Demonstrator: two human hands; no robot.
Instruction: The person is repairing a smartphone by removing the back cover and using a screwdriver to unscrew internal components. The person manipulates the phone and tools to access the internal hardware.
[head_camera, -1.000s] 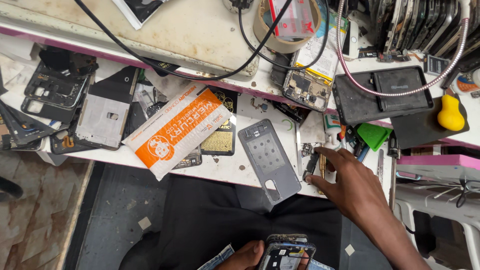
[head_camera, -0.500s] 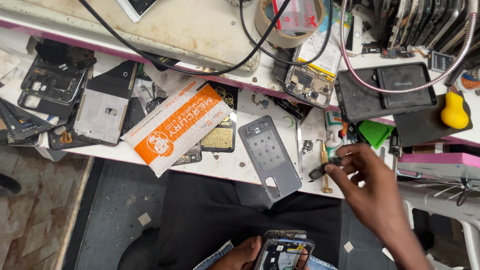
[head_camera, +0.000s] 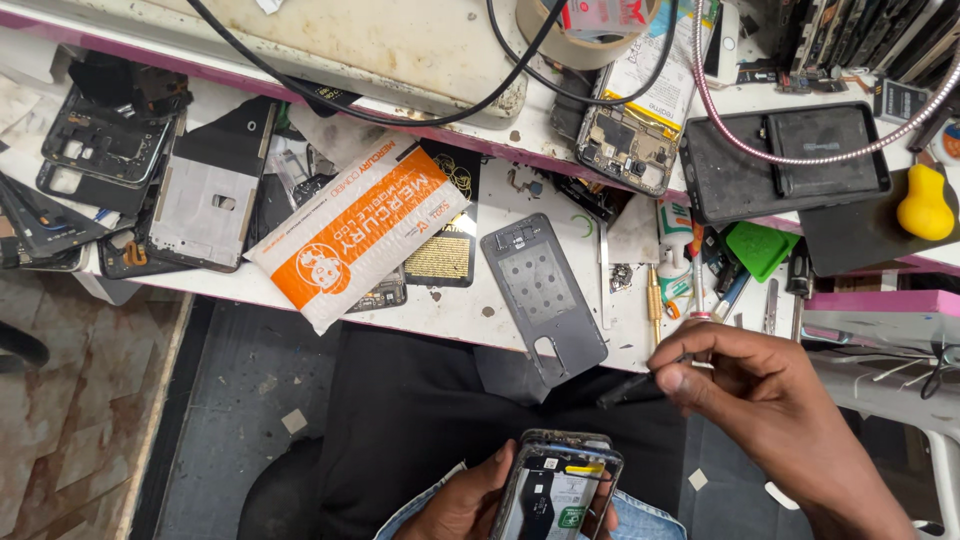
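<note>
— so where was the opened smartphone with its back cover off (head_camera: 558, 492) at that point?

— low in the view, over the person's dark-trousered lap (head_camera: 420, 420), cradled in the left hand (head_camera: 470, 505). the fingers were wrapped round its left edge and underside, so that hand was grasping the phone, exposed boards facing up.

— and the right hand (head_camera: 770, 395)?

— it was pinched shut on a slim black tool, likely a small screwdriver or pry stick (head_camera: 640, 385), held between thumb and fingertips, its tip pointing left, above the phone and apart from it.

— how did you judge the phone would handle?

— light and stiff along the frame, but fragile inside: bare circuit parts and thin ribbon pieces showed. i'd have said the metal rim was the safe place to hold, never the open middle. the edges looked smooth, so probably a bit slippery.

— and the tool?

— very light, rigid, thin enough to roll in the fingers; a pinch near the tip end suited it.

— what lay around?

— a cluttered white workbench (head_camera: 450, 310) just ahead, with a grey metal phone midplate (head_camera: 545, 295) near its front edge, an orange and white padded envelope (head_camera: 355, 230) to the left, and a green plastic pick (head_camera: 758, 248) to the right.
</note>
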